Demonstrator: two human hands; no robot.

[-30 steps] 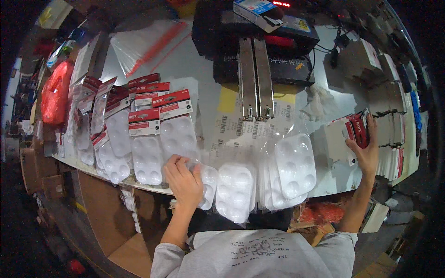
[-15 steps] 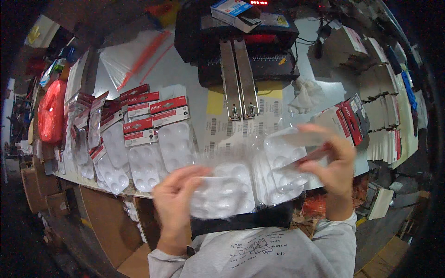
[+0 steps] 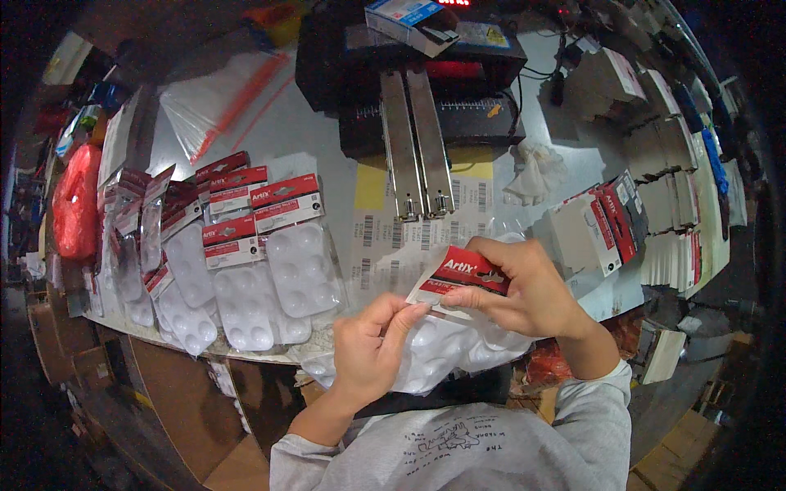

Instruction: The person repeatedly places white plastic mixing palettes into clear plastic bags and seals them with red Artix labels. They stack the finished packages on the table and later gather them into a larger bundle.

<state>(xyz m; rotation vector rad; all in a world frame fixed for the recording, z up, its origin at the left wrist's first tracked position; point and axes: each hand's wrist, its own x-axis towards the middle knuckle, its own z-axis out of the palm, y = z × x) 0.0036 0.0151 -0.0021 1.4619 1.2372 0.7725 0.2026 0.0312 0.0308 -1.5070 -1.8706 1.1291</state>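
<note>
Head view: over the surface's (image 3: 315, 151) near edge, the left hand (image 3: 372, 344) is pinching a red-and-white card (image 3: 463, 274) at its left corner, while the right hand (image 3: 528, 290) is gripping its right end between thumb and bent fingers. White palettes (image 3: 430, 352) are lying just beneath the hands. Bagged palettes (image 3: 303, 270) are resting at left, more cards (image 3: 602, 225) at right; a black machine (image 3: 323, 74) is standing at far centre.

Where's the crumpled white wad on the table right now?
In the head view, the crumpled white wad lies right of centre on the pale grey table, between the two long metal bars and the red-and-white cardboard headers.
</note>
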